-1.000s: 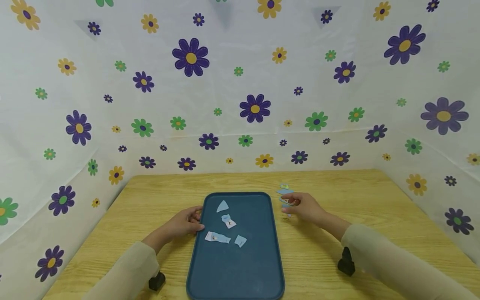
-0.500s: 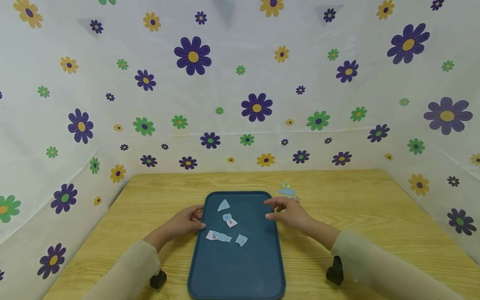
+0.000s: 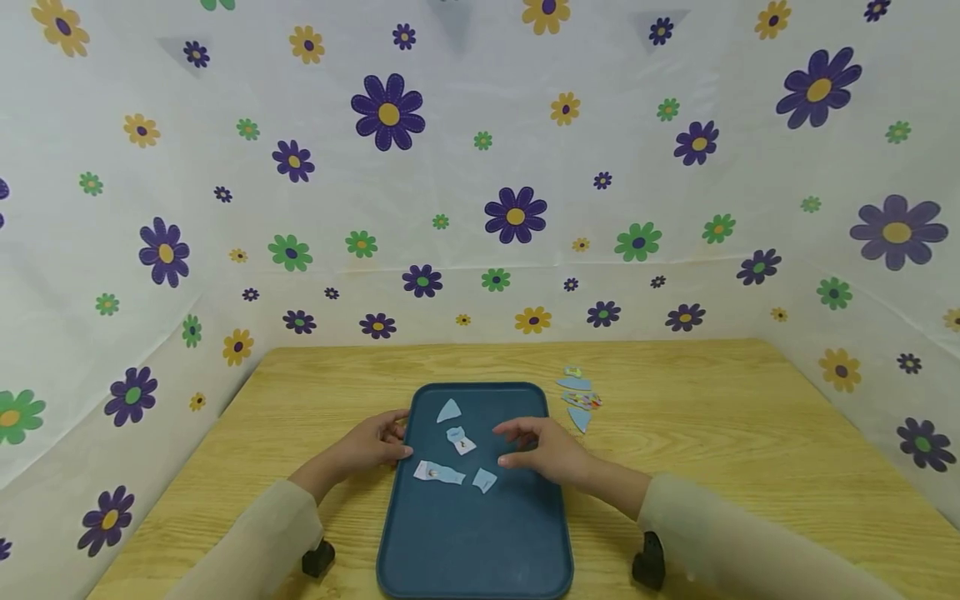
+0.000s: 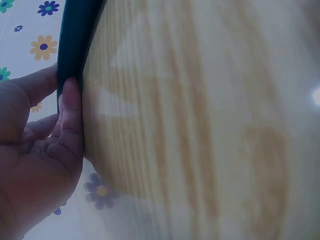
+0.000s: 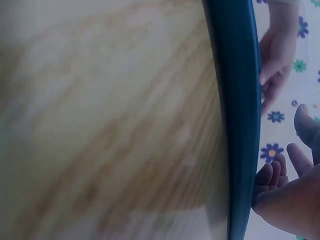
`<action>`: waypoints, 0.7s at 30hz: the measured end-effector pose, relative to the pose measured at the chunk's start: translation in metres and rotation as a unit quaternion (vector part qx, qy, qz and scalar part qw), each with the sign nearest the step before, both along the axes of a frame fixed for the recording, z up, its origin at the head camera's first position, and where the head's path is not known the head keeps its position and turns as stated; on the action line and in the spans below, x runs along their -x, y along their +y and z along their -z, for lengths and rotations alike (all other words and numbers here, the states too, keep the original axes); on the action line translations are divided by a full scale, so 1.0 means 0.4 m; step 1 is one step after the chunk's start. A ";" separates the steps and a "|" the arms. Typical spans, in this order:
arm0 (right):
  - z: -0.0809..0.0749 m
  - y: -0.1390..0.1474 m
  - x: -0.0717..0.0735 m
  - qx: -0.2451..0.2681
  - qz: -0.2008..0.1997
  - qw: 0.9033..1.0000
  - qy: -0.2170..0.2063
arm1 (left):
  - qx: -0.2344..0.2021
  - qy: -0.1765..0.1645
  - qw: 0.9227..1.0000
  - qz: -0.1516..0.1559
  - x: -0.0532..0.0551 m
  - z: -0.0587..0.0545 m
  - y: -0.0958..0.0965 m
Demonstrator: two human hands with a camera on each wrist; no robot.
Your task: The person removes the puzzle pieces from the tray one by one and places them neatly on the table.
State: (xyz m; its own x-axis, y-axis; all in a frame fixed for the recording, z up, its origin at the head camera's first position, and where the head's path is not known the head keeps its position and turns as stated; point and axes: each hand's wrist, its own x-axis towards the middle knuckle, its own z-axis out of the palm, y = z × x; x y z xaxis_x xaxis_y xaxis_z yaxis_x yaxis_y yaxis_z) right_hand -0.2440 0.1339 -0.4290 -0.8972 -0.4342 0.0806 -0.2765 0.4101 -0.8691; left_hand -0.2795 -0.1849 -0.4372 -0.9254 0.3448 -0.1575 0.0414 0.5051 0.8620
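A dark teal tray point(image 3: 480, 550) lies on the wooden table. In the head view, my left hand point(image 3: 367, 444) grips its left edge, the thumb at the rim. The left wrist view also has the left hand point(image 4: 45, 140) at the tray edge. My right hand point(image 3: 551, 452) hovers over the tray's right half, thumb and forefinger apart, nothing visible between them. Light-blue flat puzzle pieces lie on the tray: a pointed piece point(image 3: 449, 411), a printed piece point(image 3: 461, 441), a long piece point(image 3: 438, 472) and a small squarish piece point(image 3: 484, 480), the one nearest my right fingers.
More flat pieces lie on the table point(image 3: 675, 392) right of the tray: a small yellow-marked piece point(image 3: 572, 372), a narrow blue piece point(image 3: 574, 384), overlapping colourful pieces point(image 3: 582, 400) and a blue triangular piece point(image 3: 579, 418). A flower-patterned white cloth point(image 3: 450, 167) surrounds the table.
My right hand has moved left from the loose pieces beside the tray to above the tray, uncovering those pieces. The left hand stays at the tray's edge, and the tray's pieces lie as before.
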 end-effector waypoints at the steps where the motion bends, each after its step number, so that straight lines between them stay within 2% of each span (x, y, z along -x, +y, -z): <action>1: -0.001 -0.004 -0.003 -0.003 -0.006 1.000 0.003 | 0.001 0.000 1.000 0.001 0.000 0.000 0.000; 13: 0.007 -0.026 -0.004 -0.028 -0.061 0.998 -0.001 | -0.005 -0.001 1.000 0.001 0.003 0.004 0.004; 21: 0.016 -0.047 0.000 -0.073 -0.072 0.995 -0.008 | -0.007 0.000 1.000 0.000 0.006 0.010 0.000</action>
